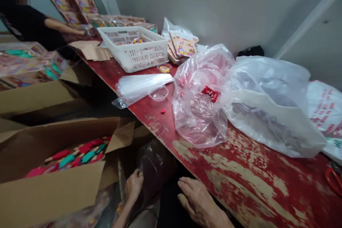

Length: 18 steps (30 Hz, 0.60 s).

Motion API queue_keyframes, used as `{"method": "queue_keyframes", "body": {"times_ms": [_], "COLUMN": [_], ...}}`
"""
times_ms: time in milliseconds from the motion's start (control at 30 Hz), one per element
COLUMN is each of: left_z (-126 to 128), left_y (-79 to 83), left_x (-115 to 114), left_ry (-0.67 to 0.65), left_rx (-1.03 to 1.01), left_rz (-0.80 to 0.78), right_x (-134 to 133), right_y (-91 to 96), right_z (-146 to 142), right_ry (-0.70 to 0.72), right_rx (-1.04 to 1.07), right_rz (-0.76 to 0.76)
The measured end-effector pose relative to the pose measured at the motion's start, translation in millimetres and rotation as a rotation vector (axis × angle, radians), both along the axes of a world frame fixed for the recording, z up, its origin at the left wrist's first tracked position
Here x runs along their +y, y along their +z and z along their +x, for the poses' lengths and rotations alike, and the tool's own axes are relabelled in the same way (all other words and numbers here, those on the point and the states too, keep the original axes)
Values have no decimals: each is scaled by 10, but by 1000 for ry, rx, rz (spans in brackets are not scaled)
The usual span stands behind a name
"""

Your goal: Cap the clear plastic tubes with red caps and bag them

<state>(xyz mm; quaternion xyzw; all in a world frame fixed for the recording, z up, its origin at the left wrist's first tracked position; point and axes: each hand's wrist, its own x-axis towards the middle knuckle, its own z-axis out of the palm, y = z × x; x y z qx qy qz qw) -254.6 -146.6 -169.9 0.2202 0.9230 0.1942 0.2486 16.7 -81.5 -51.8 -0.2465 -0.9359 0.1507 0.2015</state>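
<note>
My left hand point(134, 185) is low in the head view, beside the table edge. Its fingers are closed on the rim of a clear plastic bag point(153, 158) that hangs below the table. My right hand point(199, 199) lies palm down at the table's front edge, fingers stretched out and holding nothing. Left of my left hand stands an open cardboard box point(53, 188) with red and green pieces point(76, 155) with wooden-looking ends in it. On the table, a pinkish clear bag point(200, 124) holds small red pieces point(211, 93).
A worn red table point(256, 181) runs diagonally. On it are a white basket point(148, 57), flat clear bags point(141, 83), a round plastic tub point(159, 93), a large white bag point(269, 114) and red-handled scissors point(333, 180). A co-worker point(29, 25) reaches over the far end.
</note>
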Motion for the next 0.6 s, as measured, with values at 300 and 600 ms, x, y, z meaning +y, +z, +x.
{"method": "queue_keyframes", "body": {"times_ms": [300, 600], "left_z": [512, 1416], "left_y": [1298, 1722], "left_x": [903, 2383], "left_ry": [-283, -768], "left_rx": [171, -170], "left_rz": [797, 897], "right_x": [376, 1238], "right_y": [242, -285], "right_z": [621, 1596], "right_ry": [-198, -582], "right_rx": [282, 113], "right_rz": [111, 366]}}
